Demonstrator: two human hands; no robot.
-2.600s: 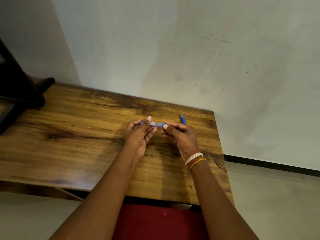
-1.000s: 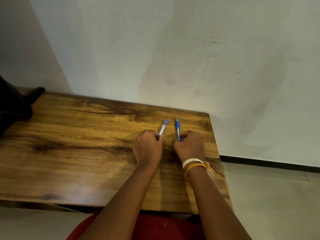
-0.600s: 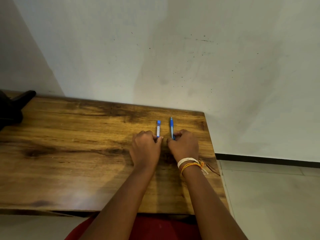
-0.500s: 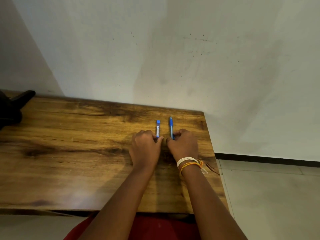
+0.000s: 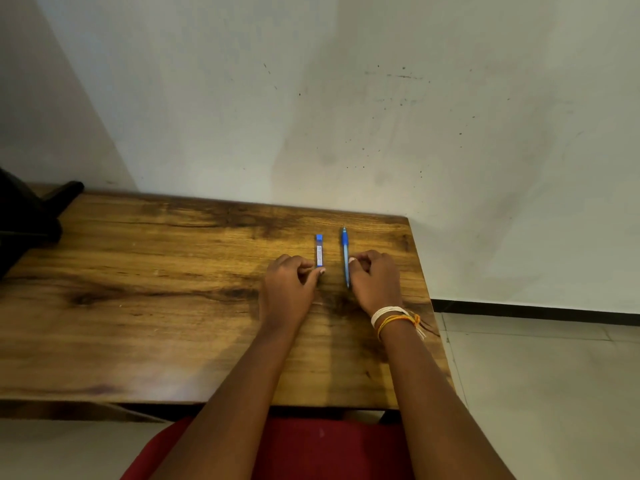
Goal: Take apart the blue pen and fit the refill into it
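Wooden table (image 5: 138, 306) by a wall: blue pen (image 5: 345, 258) lay against curled right hand (image 5: 375, 282) fingertips, refill case (image 5: 319, 251) touching loosely curled left hand (image 5: 289, 289); both probably light, stiff, slippery, best pinched mid-barrel.

The blue pen (image 5: 345, 255) lies flat on the bench, tip pointing away, its near end beside the right hand's fingers (image 5: 360, 264). The refill case (image 5: 319, 251), clear with a blue cap, lies parallel just left, touching the left fingers (image 5: 313, 271).
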